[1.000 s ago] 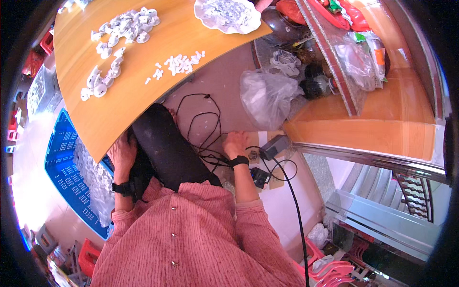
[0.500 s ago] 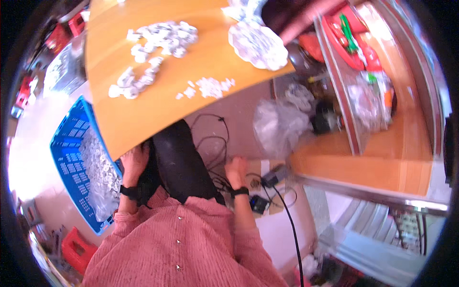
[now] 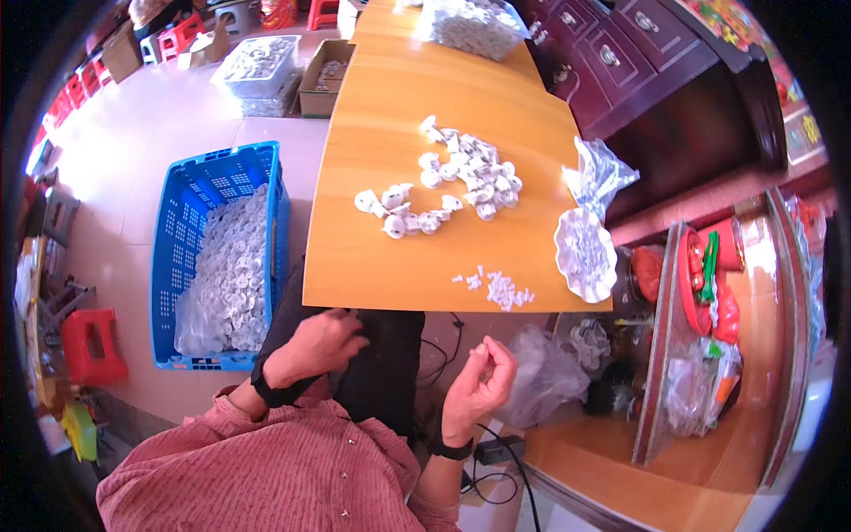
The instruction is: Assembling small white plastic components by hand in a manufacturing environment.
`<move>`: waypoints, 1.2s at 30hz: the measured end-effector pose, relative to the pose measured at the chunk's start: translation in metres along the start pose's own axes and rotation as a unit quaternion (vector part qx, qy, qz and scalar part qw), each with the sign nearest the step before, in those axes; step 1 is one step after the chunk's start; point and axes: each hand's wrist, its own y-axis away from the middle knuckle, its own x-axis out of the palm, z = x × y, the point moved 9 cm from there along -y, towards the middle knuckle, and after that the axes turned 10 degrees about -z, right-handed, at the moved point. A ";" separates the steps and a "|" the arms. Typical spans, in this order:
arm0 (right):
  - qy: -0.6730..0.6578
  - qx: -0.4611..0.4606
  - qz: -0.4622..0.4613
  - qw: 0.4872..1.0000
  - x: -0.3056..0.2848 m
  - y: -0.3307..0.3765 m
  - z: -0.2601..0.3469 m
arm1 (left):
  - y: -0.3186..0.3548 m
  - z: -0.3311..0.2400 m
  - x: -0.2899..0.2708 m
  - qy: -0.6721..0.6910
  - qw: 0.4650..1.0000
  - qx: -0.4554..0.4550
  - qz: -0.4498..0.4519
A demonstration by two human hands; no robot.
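My left hand (image 3: 321,346) is over my lap, just below the table's front edge, its fingers curled inward; whatever is inside them, if anything, is hidden. Farther right, my right hand (image 3: 481,383) is raised with thumb and fingers drawn together, and I cannot make out anything between them. On the wooden table (image 3: 372,275) lie a large pile of white plastic pieces (image 3: 479,173) and a smaller curved group of similar white pieces (image 3: 408,215). Closer to the front edge is a small heap of tiny white parts (image 3: 507,293). A scalloped white dish (image 3: 585,255) at the table's right edge holds more tiny parts.
A blue crate (image 3: 167,293) full of white pieces stands on the floor at left, near a red stool (image 3: 93,346). A clear tub (image 3: 470,31) sits at the table's far end. Right of me are open wooden shelves (image 3: 612,461) and a black cable (image 3: 523,470).
The view has swung, so the table and crate appear shifted. Both hands have come up: the left from beside the crate to over my lap, the right from low beside my leg.
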 end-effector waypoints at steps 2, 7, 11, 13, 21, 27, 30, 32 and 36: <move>-0.015 -0.028 0.029 0.999 0.022 -0.008 0.029 | 0.005 -0.021 0.000 0.046 0.997 0.049 0.025; -0.015 -0.134 0.144 0.980 0.086 -0.010 0.067 | -0.021 -0.062 -0.043 0.209 0.973 0.093 -0.017; -0.028 -0.148 0.197 0.969 0.133 -0.010 0.076 | -0.044 -0.047 -0.066 0.248 0.959 -0.009 -0.136; 0.029 -0.203 0.221 0.953 0.151 -0.009 0.085 | -0.049 -0.028 -0.072 0.253 0.935 -0.032 -0.245; 0.048 -0.246 0.179 0.951 0.176 -0.006 0.073 | -0.046 0.003 -0.055 0.358 0.888 -0.135 -0.254; -0.005 -0.232 0.115 0.966 0.151 0.005 0.084 | -0.049 0.013 -0.045 0.425 0.864 -0.148 -0.227; -0.035 -0.175 0.162 0.971 0.141 0.015 0.094 | -0.053 0.010 -0.044 0.483 0.841 -0.134 -0.203; -0.040 -0.187 0.183 0.964 0.137 0.020 0.100 | -0.054 0.002 -0.040 0.519 0.827 -0.142 -0.166; -0.061 -0.170 0.220 0.959 0.123 0.019 0.093 | -0.050 0.004 -0.030 0.571 0.794 -0.139 -0.153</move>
